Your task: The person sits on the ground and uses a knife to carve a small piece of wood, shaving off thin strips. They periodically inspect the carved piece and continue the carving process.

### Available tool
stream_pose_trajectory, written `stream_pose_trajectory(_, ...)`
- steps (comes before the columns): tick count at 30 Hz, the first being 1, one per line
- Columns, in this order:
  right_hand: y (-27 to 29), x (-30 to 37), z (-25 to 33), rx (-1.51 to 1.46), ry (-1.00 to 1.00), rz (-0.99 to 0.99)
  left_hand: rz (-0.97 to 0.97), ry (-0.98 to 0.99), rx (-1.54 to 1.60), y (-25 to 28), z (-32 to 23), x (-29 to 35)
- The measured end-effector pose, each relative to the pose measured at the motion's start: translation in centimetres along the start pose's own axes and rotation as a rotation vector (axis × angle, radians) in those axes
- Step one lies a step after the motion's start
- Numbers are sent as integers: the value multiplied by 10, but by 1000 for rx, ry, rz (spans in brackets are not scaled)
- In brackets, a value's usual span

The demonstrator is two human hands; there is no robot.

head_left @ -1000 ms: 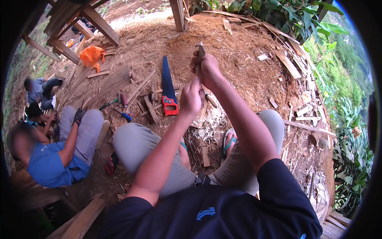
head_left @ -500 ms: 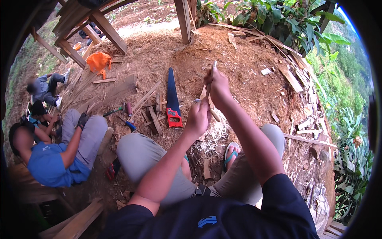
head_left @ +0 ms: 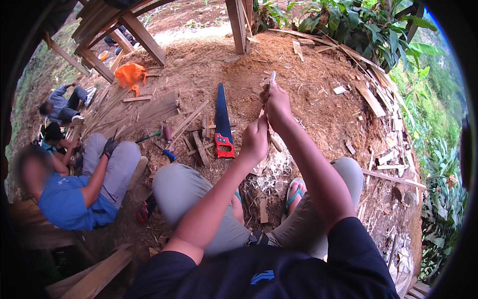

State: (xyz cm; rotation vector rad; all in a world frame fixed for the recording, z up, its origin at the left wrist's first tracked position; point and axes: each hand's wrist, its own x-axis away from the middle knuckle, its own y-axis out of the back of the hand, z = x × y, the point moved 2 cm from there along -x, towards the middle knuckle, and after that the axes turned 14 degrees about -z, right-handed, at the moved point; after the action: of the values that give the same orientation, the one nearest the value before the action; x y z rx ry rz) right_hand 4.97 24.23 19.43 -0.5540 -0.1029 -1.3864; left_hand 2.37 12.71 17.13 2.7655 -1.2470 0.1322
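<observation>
Both my hands are raised in front of my knees, closed around one slim wooden stick with a pale tip at its far end. My right hand grips it near that tip. Nearer to me, my left hand holds its lower part, thumb along the wood. Beside the left hand shows the rounded tan end of a wooden piece; whether it is held or lies behind, I cannot tell. Fingers hide much of the stick. Left of my hands, a handsaw with a red handle lies on the ground.
A green-handled tool, a blue-handled tool and wood offcuts lie left. A person in a blue shirt sits there, others beyond. An orange cloth lies near a wooden frame. Planks edge the slope right.
The whole view has shifted slightly to the left, so things sit further right. My left hand has slid a little up toward the right hand; both keep their grip.
</observation>
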Motion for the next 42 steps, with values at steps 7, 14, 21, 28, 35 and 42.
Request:
stream_pose_trajectory(7,-2,26,-6,-93,-31,88,104,125,166,14,-16,7)
stream_pose_trajectory(14,29,-31,49,-120,21,-159,162,-49,36,-10,-9,35)
stream_pose_trajectory(21,15,-3,33,-51,-11,-74,93,-55,8,-2,-12,20)
stream_pose_trajectory(28,7,24,14,-76,-36,0,40,-84,-50,11,-20,14)
stream_pose_trajectory(35,-2,54,8,-88,-21,-27,-7,-116,-141,18,-10,7)
stream_pose_trajectory(42,9,24,9,-17,23,-87,-37,-227,-206,7,-14,12)
